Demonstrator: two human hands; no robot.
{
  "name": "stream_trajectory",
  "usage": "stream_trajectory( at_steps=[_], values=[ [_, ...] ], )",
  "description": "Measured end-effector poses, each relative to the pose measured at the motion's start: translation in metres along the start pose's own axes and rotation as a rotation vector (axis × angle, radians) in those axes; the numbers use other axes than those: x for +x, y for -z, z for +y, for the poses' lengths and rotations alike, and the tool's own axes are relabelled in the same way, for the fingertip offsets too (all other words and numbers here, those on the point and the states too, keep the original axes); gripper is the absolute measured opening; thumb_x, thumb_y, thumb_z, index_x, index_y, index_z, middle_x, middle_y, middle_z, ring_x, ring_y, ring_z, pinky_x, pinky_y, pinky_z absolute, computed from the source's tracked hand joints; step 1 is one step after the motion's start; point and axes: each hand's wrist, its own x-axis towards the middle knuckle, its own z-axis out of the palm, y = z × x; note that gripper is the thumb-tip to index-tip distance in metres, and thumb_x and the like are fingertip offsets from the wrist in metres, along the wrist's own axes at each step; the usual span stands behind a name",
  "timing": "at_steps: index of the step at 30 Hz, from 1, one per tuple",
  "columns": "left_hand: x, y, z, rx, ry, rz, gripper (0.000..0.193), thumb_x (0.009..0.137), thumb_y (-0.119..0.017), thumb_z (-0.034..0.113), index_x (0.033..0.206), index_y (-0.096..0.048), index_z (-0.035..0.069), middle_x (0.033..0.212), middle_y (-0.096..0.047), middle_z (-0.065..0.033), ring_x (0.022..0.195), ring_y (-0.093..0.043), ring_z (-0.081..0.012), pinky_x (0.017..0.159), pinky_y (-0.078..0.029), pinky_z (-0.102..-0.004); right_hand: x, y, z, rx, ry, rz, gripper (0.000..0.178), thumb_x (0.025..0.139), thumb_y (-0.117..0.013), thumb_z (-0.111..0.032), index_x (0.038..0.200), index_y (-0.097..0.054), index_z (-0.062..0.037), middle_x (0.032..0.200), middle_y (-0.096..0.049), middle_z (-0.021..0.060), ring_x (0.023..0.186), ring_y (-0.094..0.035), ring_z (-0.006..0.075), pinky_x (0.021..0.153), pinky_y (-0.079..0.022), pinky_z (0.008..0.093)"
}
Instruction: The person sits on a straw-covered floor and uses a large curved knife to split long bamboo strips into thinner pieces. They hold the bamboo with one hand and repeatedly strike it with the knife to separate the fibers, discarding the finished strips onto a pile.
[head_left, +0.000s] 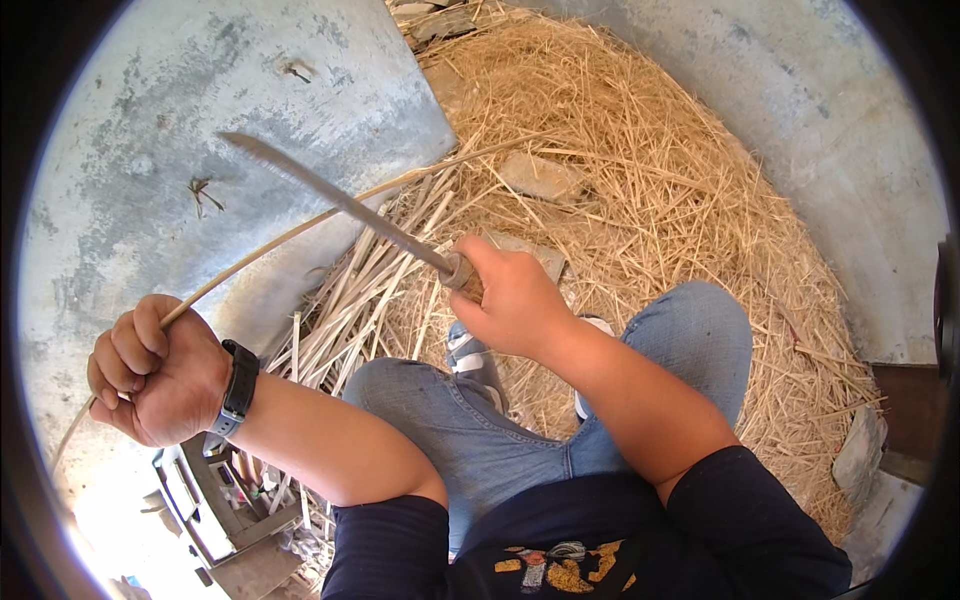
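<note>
My left hand (165,375), with a dark watch at the wrist, is closed around a long thin bamboo strip (258,252). The strip bends up and to the right, its far end over the straw. In my right hand (515,300) is the handle of a long-bladed knife (400,237); most of the handle is hidden by my fingers. The blade points to the upper left and crosses the strip in the picture. I cannot tell whether the two touch.
Loose straw and shavings (640,150) cover the ground, with pale split strips (350,290) piled left of my feet. Flat stones (540,177) show through. Grey wall panels (330,60) stand left and right. A frame-like box (195,510) with small items sits lower left.
</note>
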Motion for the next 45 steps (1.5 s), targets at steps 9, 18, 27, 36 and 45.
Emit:
stream_trajectory(
  at_steps=[9, 18, 27, 36, 45],
  values=[
    [0.000, -0.006, -0.002, -0.009, 0.031, -0.058, 0.033, 0.088, -0.057, 0.034, 0.059, -0.048, 0.022, 0.053, -0.035, 0.0107, 0.046, -0.025, -0.0073, 0.048, -0.023, -0.0255, 0.000, 0.005, 0.000, 0.023, 0.021, -0.010, 0.034, 0.079, -0.069, -0.015, 0.110, -0.058, -0.0030, 0.080, -0.066, 0.0214, 0.074, -0.066, 0.0405, 0.065, -0.050, 0.0450],
    [0.000, -0.015, 0.004, -0.008, 0.079, -0.174, 0.031, 0.079, -0.065, 0.023, 0.056, -0.045, 0.025, 0.049, -0.032, 0.0133, 0.043, -0.024, -0.0039, 0.046, -0.019, -0.0230, -0.002, 0.001, 0.007, 0.041, 0.059, -0.035, 0.032, 0.080, -0.069, -0.015, 0.108, -0.059, -0.0032, 0.080, -0.067, 0.0216, 0.076, -0.067, 0.0407, 0.066, -0.051, 0.0443],
    [-0.002, -0.021, 0.009, -0.012, 0.112, -0.274, 0.033, 0.078, -0.066, 0.023, 0.054, -0.045, 0.026, 0.048, -0.032, 0.0153, 0.042, -0.023, -0.0020, 0.046, -0.019, -0.0216, -0.002, -0.002, 0.007, 0.043, 0.057, -0.056, 0.035, 0.078, -0.069, -0.015, 0.108, -0.058, -0.0021, 0.080, -0.067, 0.0226, 0.077, -0.067, 0.0422, 0.068, -0.052, 0.0479],
    [-0.003, -0.010, -0.004, 0.087, 0.184, -0.255, 0.035, 0.086, -0.068, 0.034, 0.058, -0.047, 0.027, 0.050, -0.035, 0.0142, 0.044, -0.025, -0.0036, 0.049, -0.023, -0.0233, -0.003, -0.009, 0.014, 0.072, -0.075, -0.141, 0.033, 0.081, -0.068, -0.017, 0.109, -0.060, -0.0017, 0.075, -0.065, 0.0213, 0.070, -0.066, 0.0379, 0.063, -0.050, 0.0421],
    [-0.009, 0.021, -0.067, 0.063, 0.419, -0.191, 0.040, 0.093, -0.062, 0.048, 0.068, -0.047, 0.020, 0.059, -0.034, 0.0077, 0.053, -0.025, -0.0099, 0.056, -0.022, -0.0300, -0.008, -0.027, 0.031, 0.060, -0.353, -0.215, 0.062, 0.083, -0.070, -0.023, 0.131, -0.051, 0.0111, 0.094, -0.068, 0.0285, 0.089, -0.069, 0.0355, 0.079, -0.053, 0.0405]
  ],
)
